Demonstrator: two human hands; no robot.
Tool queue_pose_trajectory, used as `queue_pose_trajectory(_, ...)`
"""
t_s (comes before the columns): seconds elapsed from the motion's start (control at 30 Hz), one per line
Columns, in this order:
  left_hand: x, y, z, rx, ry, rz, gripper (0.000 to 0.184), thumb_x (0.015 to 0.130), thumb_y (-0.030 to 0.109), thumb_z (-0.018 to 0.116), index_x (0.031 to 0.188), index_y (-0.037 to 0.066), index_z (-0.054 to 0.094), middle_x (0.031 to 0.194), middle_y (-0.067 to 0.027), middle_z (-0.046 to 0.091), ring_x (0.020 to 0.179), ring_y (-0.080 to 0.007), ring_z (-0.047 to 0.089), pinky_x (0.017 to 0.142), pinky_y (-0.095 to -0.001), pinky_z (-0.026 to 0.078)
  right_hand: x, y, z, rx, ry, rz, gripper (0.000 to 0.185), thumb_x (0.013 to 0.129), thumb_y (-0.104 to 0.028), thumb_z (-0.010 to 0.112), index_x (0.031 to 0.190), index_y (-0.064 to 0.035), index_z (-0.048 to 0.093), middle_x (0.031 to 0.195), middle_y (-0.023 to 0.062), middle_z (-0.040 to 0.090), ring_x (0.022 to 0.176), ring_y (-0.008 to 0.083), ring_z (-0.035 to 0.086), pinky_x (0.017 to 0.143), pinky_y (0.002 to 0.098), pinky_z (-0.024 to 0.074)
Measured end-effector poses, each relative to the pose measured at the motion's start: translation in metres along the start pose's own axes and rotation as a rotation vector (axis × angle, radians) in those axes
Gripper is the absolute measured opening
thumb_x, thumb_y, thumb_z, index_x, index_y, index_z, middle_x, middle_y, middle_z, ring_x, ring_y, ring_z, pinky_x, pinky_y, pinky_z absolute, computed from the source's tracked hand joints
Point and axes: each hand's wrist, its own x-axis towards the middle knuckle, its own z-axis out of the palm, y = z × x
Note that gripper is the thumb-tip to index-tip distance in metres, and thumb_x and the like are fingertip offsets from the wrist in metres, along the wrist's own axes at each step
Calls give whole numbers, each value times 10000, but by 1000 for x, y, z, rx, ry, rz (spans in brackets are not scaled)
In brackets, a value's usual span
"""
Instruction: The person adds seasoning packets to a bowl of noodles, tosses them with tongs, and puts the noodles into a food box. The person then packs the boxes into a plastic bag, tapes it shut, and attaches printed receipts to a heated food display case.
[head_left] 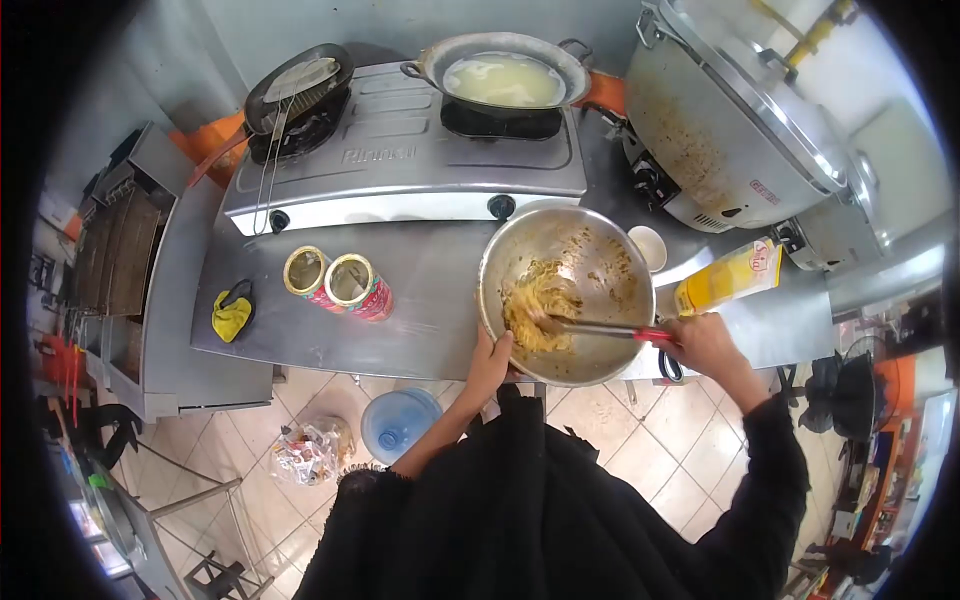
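A steel mixing bowl [625,255] stands near the counter's front edge, holding a yellowish, lumpy mixture [540,295] with brown specks smeared up its wall. My left hand [488,362] grips the bowl's near-left rim, thumb on the edge and the other fingers hidden below. In my right hand [702,345] is a long metal utensil [605,328] with a red grip; its head is sunk in the mixture, so its exact kind does not show. Just beyond that hand lies a yellow packet [730,275]. A small pale cup [648,248] sits against the bowl's far-right side.
At the back, a two-burner stove [370,170] carries a wide pan of pale liquid [505,78] and a dark frying pan [335,62]. A large cooker [710,120] stands right. Two open cans [362,290] and a yellow cloth [231,316] are left. Below are a blue water jug [400,415] and plastic bag [305,455].
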Motion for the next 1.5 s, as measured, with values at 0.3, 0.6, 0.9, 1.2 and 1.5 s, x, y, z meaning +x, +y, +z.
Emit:
queue_pose_trajectory(0.3,-12,6,1,49,4,-152,343,802,300,377,931,12,510,831,-106,524,628,-171,536,501,-251,460,2,6,9,41,-206,87,211,684,-300,533,792,-125,583,569,78,529,532,237,526,488,335,413)
queue_pose_trajectory(0.6,-3,1,-3,154,75,15,523,793,244,395,1221,75,145,1041,-121,419,697,-162,511,427,-217,403,-21,-15,3,73,29,75,252,699,-312,492,641,-70,538,511,77,521,501,240,537,439,332,416)
queue_pose_trajectory(0.9,1,3,2,205,57,58,508,802,236,377,1222,75,141,1077,-114,403,715,-149,511,419,-206,396,-28,-15,18,72,98,241,299,641,-373,547,628,-74,551,533,92,530,519,256,538,460,350,415)
queue_pose_trajectory(1.2,2,-5,6,64,-40,30,365,805,226,397,1078,1,306,818,-111,500,622,-166,543,473,-231,468,-76,-10,1,103,11,346,386,667,-443,517,895,-132,534,600,82,526,499,256,514,461,362,392)
queue_pose_trajectory(1.5,-6,-1,19,114,-33,131,368,792,112,379,1111,11,226,801,-127,480,492,-115,512,320,-188,412,-43,-12,11,42,270,357,221,666,-317,557,690,-101,521,499,45,483,435,207,495,408,311,385)
